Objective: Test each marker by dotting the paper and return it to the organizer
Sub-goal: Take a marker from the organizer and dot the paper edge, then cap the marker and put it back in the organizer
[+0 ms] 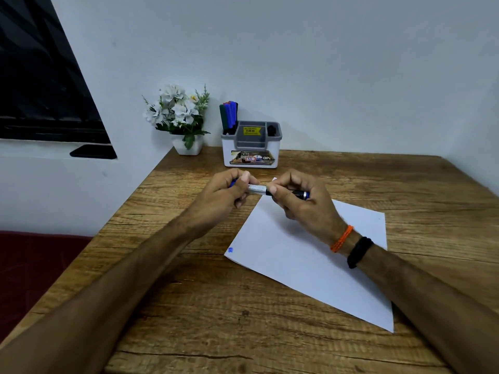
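Both hands curled round one marker (258, 189), held level above the far corner of the paper (305, 265): left hand (226, 194) gripping its blue end, right hand (299, 201) pinching the dark end. One blue dot (230, 249) on the paper's near-left corner. Organizer (251, 147) at the wall with more markers (229, 114) upright in its left slot, beside a flower pot (187, 147)

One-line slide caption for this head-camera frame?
Both hands, left and right, grip a marker above the paper, the organizer behind.

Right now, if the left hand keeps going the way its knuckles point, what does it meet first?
Probably the organizer: the left hand, gripping the marker, points toward it across bare table. Depth is uncertain.
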Available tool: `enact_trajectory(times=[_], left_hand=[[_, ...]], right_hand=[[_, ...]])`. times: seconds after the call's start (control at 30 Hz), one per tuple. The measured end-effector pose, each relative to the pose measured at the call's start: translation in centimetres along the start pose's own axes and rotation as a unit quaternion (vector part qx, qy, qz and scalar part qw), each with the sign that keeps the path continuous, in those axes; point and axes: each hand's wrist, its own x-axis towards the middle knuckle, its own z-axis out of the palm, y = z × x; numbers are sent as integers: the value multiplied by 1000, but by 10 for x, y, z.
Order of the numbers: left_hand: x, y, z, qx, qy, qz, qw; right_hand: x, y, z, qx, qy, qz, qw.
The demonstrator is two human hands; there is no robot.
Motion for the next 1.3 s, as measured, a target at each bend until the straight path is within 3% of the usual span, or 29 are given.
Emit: enact_trajectory(times=[0.33, 0.5, 0.63, 0.87, 1.03, 1.3], left_hand=[[1, 5, -8, -9, -11, -11, 1000], [11, 21, -13, -105, 112, -1, 988], [39, 42, -17, -23, 183, 45, 982], [103, 72, -37, 92, 243, 78, 963], [142, 79, -38, 170, 277, 75, 943], [202, 73, -36, 202, 290, 69, 933]], right_hand=[[4, -1, -5, 0, -18, 17, 1000], [12, -8, -2, -17, 21, 55, 998], [34, -6, -4, -105, 25, 95, 990], [91, 2, -24, -256, 147, 88, 951], [118, 15, -30, -340, 122, 84, 929], [140, 39, -39, -355, 74, 110, 925]])
